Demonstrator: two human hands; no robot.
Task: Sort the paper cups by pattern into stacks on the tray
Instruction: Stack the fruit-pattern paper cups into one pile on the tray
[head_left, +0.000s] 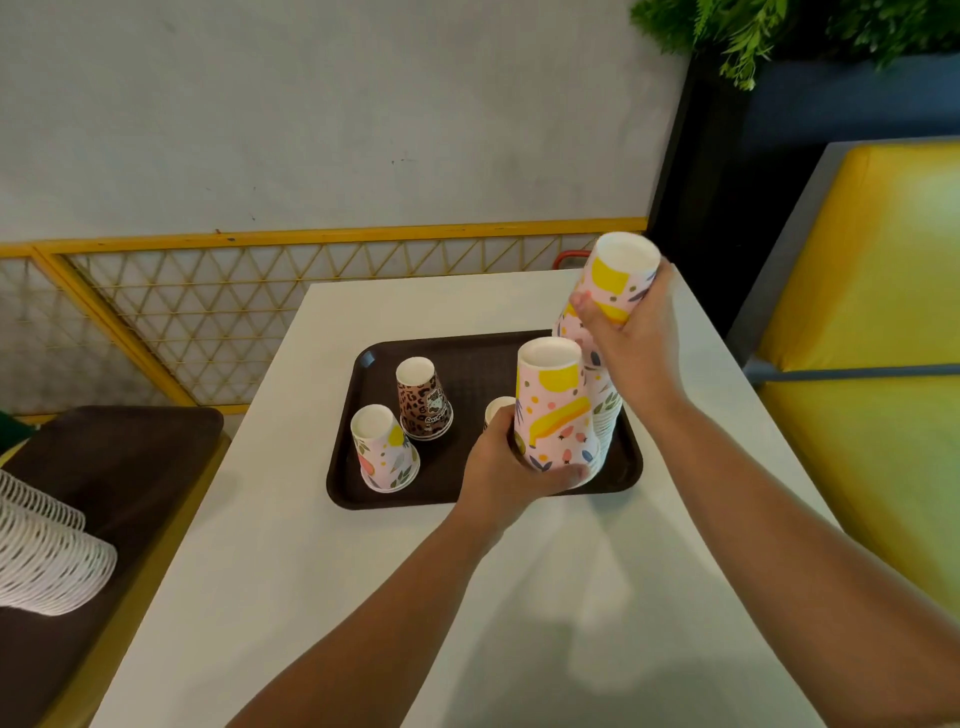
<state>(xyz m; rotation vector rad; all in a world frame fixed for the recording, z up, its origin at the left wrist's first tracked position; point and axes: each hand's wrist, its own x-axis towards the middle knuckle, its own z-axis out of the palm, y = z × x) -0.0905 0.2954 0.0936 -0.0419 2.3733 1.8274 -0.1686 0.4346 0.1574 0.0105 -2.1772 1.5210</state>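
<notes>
Head view: a white rectangular desk (395, 561) carrying a dark brown plastic tray (470, 364) with rounded corners. On the tray's left part, two upside-down paper cup stacks just beside each other: a short fruit-and-leaf patterned pink stack (385, 448) nearer, a short brown leopard-print stack (423, 399) behind it, bearing a small cartoon sticker-like picture with lettering too small to read. Left hand (511, 470) wrapped around the base of an upside-down pink paper cup with yellow banana and strawberry print (553, 408), thumb along its lower rim, over the tray's right part. Half hidden behind that hand and cup, the top of another small upside-down cup (498, 408), pattern not visible. Right hand (631, 332) gripping a second pink fruit-print cup (621, 275), tilted and raised at the top of a tall stack of matching fruit-print cups (605, 415) standing at the tray's right edge, mostly screened by the left-held cup. Off the desk to the left, a second brown tray (130, 467) with a long lying stack of white ribbed cups (47, 556). Behind, a yellow metal lattice fence (249, 291) against a grey wall (311, 104); to the right, a yellow padded bench seat (883, 364) and green foliage (753, 31) at top right.
</notes>
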